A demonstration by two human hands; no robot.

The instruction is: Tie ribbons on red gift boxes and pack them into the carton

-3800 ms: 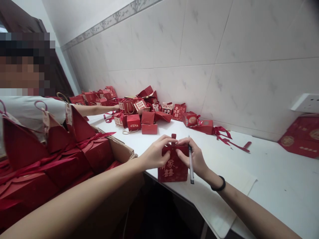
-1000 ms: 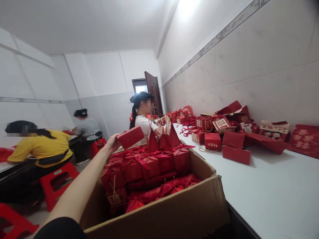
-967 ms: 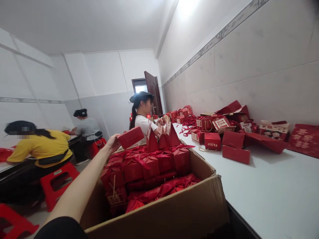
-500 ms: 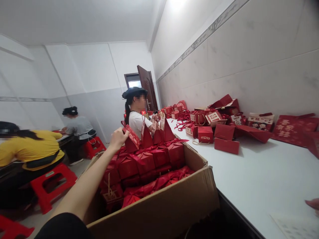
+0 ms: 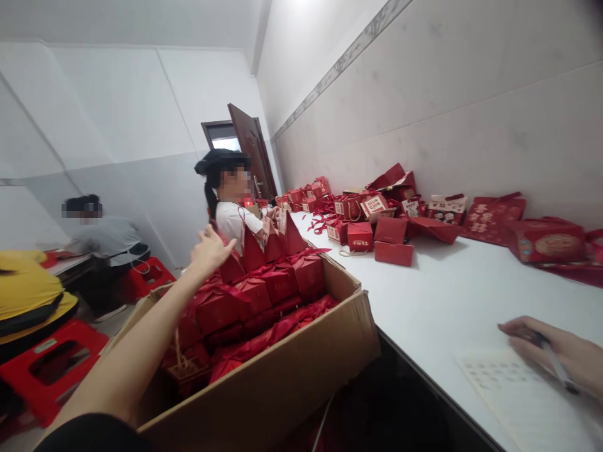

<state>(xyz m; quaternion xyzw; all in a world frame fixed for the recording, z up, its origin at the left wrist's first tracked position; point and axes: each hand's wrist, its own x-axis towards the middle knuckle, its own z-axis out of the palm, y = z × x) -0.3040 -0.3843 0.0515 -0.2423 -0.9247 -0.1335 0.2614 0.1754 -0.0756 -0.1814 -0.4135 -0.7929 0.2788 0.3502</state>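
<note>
Right hand (image 5: pixel 560 355) blurred, cut by frame edge; sheet (image 5: pixel 513 392) print unreadable; pen (image 5: pixel 553 364) smeared.

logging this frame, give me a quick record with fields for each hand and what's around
left hand: left hand open, above the red gift boxes, holding nothing
right hand: right hand holds a pen over a sheet of paper
container: cardboard box full of red boxes
surface: white table
nearby: seated person beyond the box

Red gift boxes (image 5: pixel 264 285) — brown carton (image 5: pixel 301 370), white counter (image 5: pixel 443 295).
</note>
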